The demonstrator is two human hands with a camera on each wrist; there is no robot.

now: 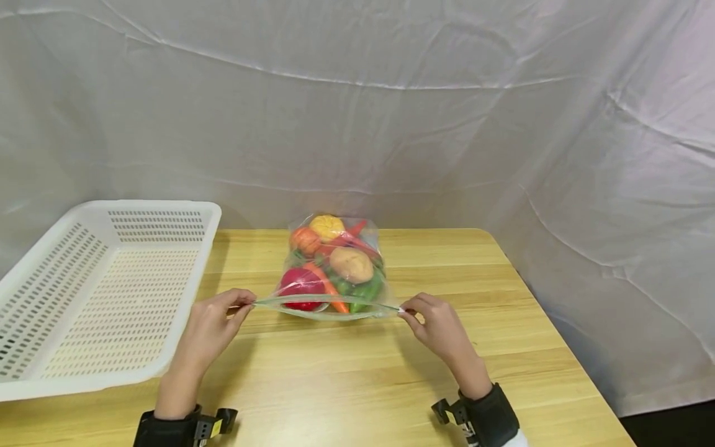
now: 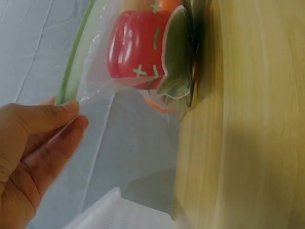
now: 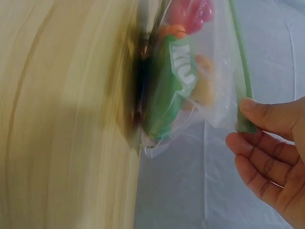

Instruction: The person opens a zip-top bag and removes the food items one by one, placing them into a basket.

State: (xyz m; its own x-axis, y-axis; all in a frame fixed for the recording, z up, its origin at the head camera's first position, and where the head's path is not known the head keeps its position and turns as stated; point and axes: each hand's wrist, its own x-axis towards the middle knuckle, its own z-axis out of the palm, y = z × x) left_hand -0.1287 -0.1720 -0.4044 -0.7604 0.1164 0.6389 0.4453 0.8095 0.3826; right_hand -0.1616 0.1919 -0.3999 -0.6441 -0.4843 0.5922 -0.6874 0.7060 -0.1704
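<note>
A clear zip bag [image 1: 329,315] full of vegetables lies on the wooden table, its green-edged mouth facing me. The two edges of the mouth bow apart in the middle. My left hand [image 1: 209,328] pinches the left corner of the mouth between thumb and fingers. At the opposite corner, my right hand [image 1: 441,326] pinches the green strip [image 3: 244,71]. Through the plastic show a red bell pepper [image 2: 136,45], a carrot [image 1: 328,288], a potato [image 1: 351,265], a yellow pumpkin [image 1: 326,227], red chilies [image 1: 357,243] and a green vegetable [image 3: 164,95].
A white perforated basket [image 1: 211,248] stands at the table's left, close to my left forearm. Grey cloth [image 1: 357,124] hangs behind the table and along its right side. The wooden tabletop [image 1: 335,385] extends in front of the bag.
</note>
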